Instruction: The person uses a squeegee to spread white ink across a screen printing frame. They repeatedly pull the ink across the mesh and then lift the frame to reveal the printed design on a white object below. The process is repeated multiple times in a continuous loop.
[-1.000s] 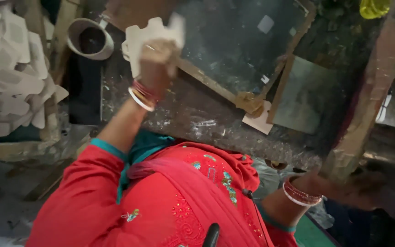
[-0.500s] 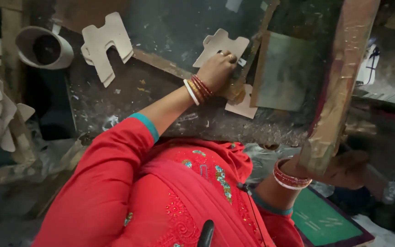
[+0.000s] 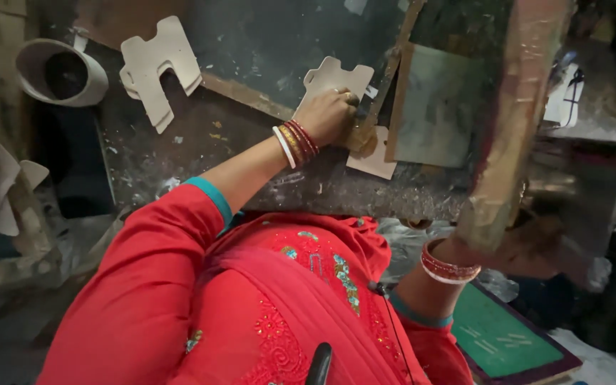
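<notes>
Pretty dim overall, muted indoor light, no hard shadows. Red sleeve [image 3: 144,285] brightest and sharpest bit, colour nearly blown out. Left hand [image 3: 331,114] above sleeve decently sharp, bangles catch small glints. Wooden lever [image 3: 518,121] far right of sleeve soft, smeared by blur; right hand [image 3: 522,246] at its base murky, lost in shadow. Corners above and right of sleeve go near black. Edges bend, wide-lens stretch. Grainy, compression mush in dark areas.

Pale, flat cardboard cutout with notched, tabbed edges [image 3: 336,78], lying on the dark bench at about one o'clock, lower edge hidden under the left hand [image 3: 329,114]. Tall, worn, brownish wooden lever [image 3: 518,121], leaning slightly, standing at three o'clock, gripped low by the right hand [image 3: 529,242].
</notes>
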